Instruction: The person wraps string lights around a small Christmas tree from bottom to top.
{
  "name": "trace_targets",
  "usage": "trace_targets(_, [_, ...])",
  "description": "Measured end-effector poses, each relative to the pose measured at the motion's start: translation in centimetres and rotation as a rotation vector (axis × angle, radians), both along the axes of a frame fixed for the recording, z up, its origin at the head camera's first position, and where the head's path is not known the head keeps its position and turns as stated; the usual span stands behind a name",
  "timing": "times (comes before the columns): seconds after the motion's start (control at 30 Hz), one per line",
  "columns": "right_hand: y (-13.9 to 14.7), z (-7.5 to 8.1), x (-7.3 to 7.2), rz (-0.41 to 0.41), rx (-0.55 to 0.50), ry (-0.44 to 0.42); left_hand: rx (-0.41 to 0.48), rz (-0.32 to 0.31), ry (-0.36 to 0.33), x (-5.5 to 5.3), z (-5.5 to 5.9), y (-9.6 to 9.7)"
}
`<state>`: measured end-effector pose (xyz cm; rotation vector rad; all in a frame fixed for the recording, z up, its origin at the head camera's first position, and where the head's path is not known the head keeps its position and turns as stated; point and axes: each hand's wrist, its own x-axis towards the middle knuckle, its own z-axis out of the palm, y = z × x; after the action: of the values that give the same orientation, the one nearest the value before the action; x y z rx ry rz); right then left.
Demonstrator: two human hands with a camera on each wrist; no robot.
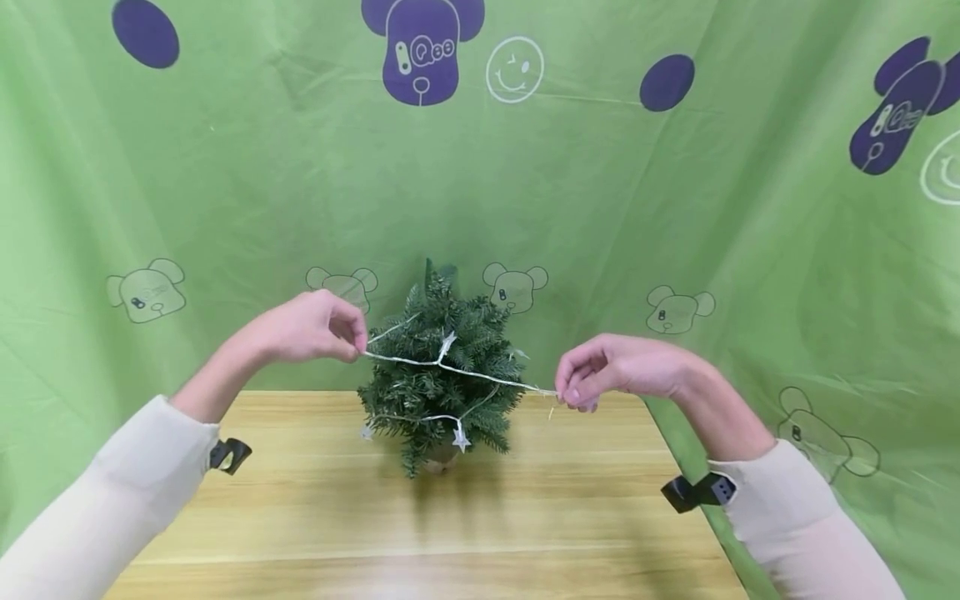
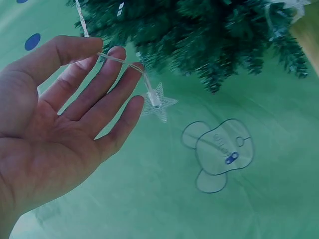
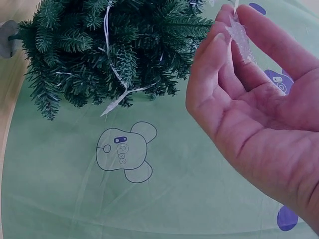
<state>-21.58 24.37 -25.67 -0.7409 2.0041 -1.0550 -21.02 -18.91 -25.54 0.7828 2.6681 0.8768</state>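
Note:
A small green artificial Christmas tree stands on the table, wound with a string of star lights. Left of the tree, my left hand pinches the pale wire between thumb and fingertips; a clear star dangles by those fingers in the left wrist view. To the right, my right hand pinches the same wire, with another star inside its curled fingers. Between the hands the wire runs nearly straight across the tree's front, one star standing up from it. Lower down hangs a further star.
The wooden table lies below the hands, its right edge sloping toward the front. A green cloth with printed bear faces hangs behind the tree and along the sides. The tree's base is partly covered by branches.

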Motion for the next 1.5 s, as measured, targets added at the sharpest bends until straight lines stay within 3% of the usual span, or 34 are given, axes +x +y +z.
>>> trace_targets(0.17, [-0.1,-0.1,0.0,-0.002,0.014,-0.009,-0.018,-0.02,-0.007,0.2,-1.6,0.3])
trace_targets(0.43, [0.0,0.0,0.0,0.0,0.036,0.006,-0.01,0.034,0.036,0.3,-3.0,0.7])
trace_targets(0.87, [-1.2,0.2,0.1,0.011,0.053,0.075,-0.018,0.168,0.158,-0.4,-2.6,0.2])
trace_targets(1.03, [-1.7,0.2,-0.1,-0.013,0.03,0.075,0.007,0.211,0.157,-0.5,-2.1,-0.3])
trace_targets(1.27, [-1.2,-0.1,0.0,-0.02,0.009,0.072,0.042,0.162,0.117,-0.2,-3.3,0.0])
trace_targets(1.5, [0.3,0.2,0.2,-0.062,-0.037,0.074,0.085,0.105,0.089,0.5,-3.9,1.8])
